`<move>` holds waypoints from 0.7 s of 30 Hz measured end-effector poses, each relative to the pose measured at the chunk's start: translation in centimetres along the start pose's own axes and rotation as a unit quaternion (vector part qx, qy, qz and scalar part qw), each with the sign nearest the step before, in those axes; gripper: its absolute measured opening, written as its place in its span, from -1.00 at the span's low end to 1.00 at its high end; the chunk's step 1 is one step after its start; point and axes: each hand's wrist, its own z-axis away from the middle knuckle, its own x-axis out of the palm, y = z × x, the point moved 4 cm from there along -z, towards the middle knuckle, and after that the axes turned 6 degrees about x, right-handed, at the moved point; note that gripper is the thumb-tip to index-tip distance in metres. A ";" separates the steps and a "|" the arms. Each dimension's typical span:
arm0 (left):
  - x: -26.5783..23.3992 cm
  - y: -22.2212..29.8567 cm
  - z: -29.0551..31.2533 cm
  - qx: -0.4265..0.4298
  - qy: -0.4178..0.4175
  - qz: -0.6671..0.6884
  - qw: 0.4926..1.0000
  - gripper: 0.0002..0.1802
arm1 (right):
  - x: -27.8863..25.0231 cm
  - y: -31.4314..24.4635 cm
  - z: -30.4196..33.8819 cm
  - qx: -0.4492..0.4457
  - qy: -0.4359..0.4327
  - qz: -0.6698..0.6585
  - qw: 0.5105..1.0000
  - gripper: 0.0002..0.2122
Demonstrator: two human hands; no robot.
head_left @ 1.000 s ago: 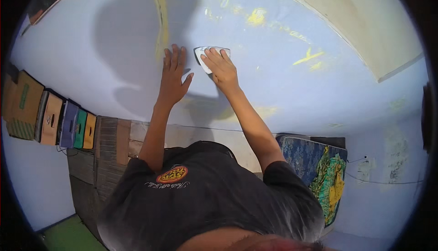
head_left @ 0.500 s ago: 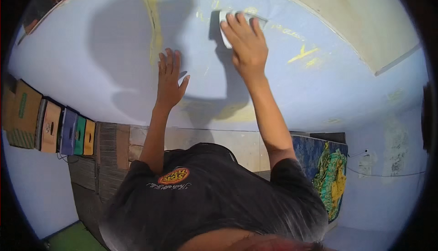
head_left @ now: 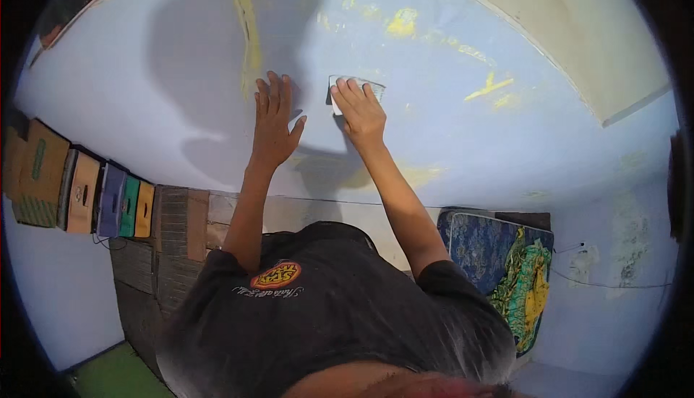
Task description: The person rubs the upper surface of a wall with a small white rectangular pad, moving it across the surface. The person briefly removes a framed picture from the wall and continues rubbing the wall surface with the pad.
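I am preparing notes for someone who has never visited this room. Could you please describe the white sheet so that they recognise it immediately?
Start at the pale blue wall above the dark T-shirt. In front of it is the person's right hand, with the white sheet partly hidden under its fingers. Unlike the irregular yellow patches around it, it has straight edges and corners.

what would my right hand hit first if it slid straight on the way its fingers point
Probably the small yellow flecks on the pale blue wall, up and slightly left of the right hand and the white sheet beneath it; depth is hard to judge.
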 end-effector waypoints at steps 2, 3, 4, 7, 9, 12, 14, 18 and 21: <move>0.0 0.0 -0.2 0.003 0.004 -0.005 1.000 0.01 | 0.5 0.1 1.4 0.009 -0.018 -0.003 1.000 -0.58; 0.0 -0.1 -0.1 0.004 0.006 -0.008 1.000 0.01 | 0.1 -0.2 1.3 0.017 -0.024 -0.023 0.999 -0.59; 0.1 -0.1 -0.1 0.003 0.005 -0.009 1.000 0.00 | -0.2 -0.3 1.3 0.020 -0.031 -0.029 0.999 -0.60; 0.1 -0.1 -0.1 0.003 0.004 -0.006 1.000 -0.02 | -1.3 -0.4 0.8 0.027 -0.050 -0.056 0.997 -0.60; 0.0 -0.1 -0.1 0.000 0.002 0.000 1.000 -0.03 | -2.2 -0.5 0.0 0.018 -0.034 -0.042 0.998 -0.60; 0.4 -0.6 0.0 0.015 0.027 -0.005 1.000 -0.04 | -4.4 -1.0 -3.1 -0.009 0.005 -0.021 1.000 -0.55; 0.5 -0.6 0.0 0.018 0.030 -0.016 0.999 -0.04 | -5.7 -0.8 -6.0 -0.035 0.037 0.007 0.999 -0.52; 0.2 -0.8 0.2 0.002 0.017 -0.018 1.000 -0.05 | -7.7 -0.5 -11.2 -0.082 0.073 0.075 0.991 -0.50; 0.0 -0.8 0.4 0.012 0.027 -0.007 1.000 -0.06 | -7.3 0.0 -12.4 -0.068 0.080 0.069 0.992 -0.48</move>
